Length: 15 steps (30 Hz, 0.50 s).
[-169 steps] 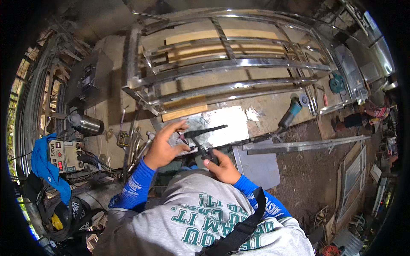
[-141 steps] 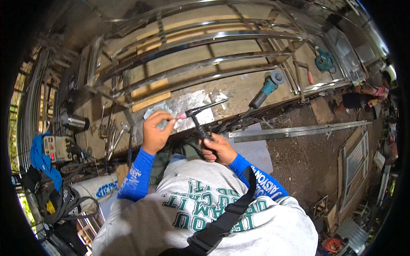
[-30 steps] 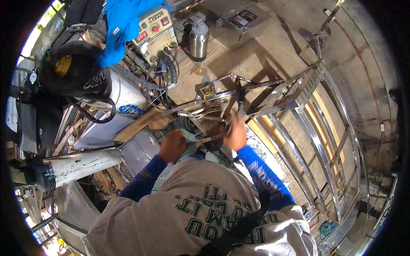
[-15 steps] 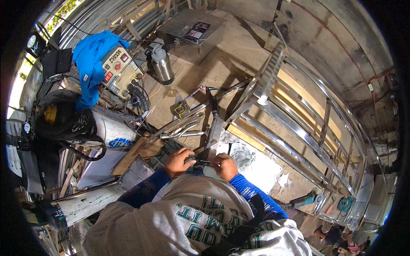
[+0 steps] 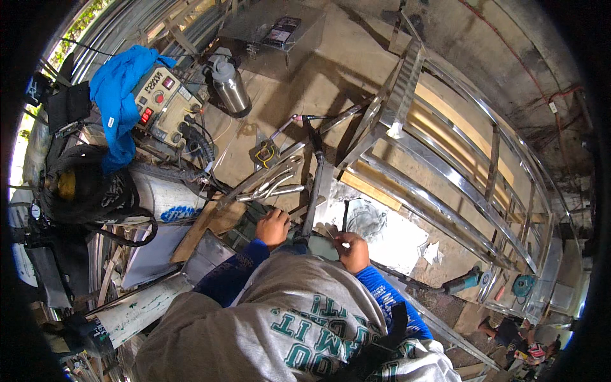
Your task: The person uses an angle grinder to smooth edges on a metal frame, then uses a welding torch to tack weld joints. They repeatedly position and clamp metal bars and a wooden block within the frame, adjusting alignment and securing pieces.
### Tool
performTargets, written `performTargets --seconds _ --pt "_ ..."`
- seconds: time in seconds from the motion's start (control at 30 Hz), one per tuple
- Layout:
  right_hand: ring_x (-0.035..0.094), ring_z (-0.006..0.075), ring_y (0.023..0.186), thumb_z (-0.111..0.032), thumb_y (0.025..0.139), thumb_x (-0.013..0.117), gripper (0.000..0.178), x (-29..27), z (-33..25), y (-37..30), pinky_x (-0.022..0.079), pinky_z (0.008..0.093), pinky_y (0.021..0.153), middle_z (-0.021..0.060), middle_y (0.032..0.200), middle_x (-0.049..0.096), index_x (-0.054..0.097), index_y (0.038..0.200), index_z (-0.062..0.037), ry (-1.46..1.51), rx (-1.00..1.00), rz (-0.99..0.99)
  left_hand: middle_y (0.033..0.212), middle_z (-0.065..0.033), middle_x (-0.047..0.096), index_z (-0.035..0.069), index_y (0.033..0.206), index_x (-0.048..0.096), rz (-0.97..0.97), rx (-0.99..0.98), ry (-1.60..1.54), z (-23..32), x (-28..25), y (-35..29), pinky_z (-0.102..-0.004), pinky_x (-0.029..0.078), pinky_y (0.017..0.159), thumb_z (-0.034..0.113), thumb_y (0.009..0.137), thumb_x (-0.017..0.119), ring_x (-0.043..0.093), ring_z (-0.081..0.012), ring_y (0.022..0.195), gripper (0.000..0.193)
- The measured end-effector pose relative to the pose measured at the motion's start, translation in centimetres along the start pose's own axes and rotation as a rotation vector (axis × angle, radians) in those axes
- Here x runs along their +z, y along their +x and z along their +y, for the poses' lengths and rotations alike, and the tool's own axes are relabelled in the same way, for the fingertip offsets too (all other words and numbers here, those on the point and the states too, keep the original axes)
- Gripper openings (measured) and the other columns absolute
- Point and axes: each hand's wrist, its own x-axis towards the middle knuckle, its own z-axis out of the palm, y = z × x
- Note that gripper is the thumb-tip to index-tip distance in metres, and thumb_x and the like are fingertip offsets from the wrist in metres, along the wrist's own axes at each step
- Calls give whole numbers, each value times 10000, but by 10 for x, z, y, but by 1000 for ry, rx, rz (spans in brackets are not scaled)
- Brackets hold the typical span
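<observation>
Far left is mostly lost to the fisheye rim: dark bags and a coil of black hose (image 5: 95,191) are only half readable. A blue cloth (image 5: 121,95) is draped over part of a beige welding machine (image 5: 162,105); the machine's front panel has red buttons, and its lettering is partly covered by the cloth. Just right of it stands a steel flask (image 5: 230,89), upright on the bench (image 5: 280,114). Below lies a white cylinder (image 5: 168,204) w/ a blue label; its lower part is hidden behind a wooden board (image 5: 203,229). At the top, a grey metal box (image 5: 273,32) carries a small dark rectangular label, too small to make out.

Centre: left hand (image 5: 273,228) rests curled on bent steel pieces (image 5: 267,184), fingers turned under, so can't tell whether it grips. A dark upright metal bar (image 5: 312,191) stands between the hands; its foot is hidden behind the person's grey sweatshirt. Right hand (image 5: 352,249) is closed narrowly around a thin dark rod (image 5: 344,216); fingertips are hard to see.

Right: a shiny metal sheet (image 5: 388,235) lies just beside the right hand. The stainless steel frame (image 5: 458,165) runs off toward the rim, its far end bent and cut off. A teal angle grinder (image 5: 464,280) lies low right, partly blocked. Another person at the bottom right edge is barely visible.
</observation>
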Motion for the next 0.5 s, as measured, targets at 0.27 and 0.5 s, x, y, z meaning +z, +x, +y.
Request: performTargets --seconds 0.27,0.5 --pt "680 378 919 -69 801 770 129 -3 -8 -1 543 428 822 201 946 728 764 923 -26 20 75 -21 1070 -113 618 104 1063 657 2 -9 36 -16 -10 1 -497 550 839 250 885 716 627 -367 1049 238" --pt "687 386 1028 -25 757 722 295 -10 18 -5 558 450 899 227 1121 712 742 1050 -5 81 73 -152 1416 -159 600 182 1292 686 -74 -217 36 -37 -3 -14 -496 440 1089 347 947 663 564 -394 1283 384"
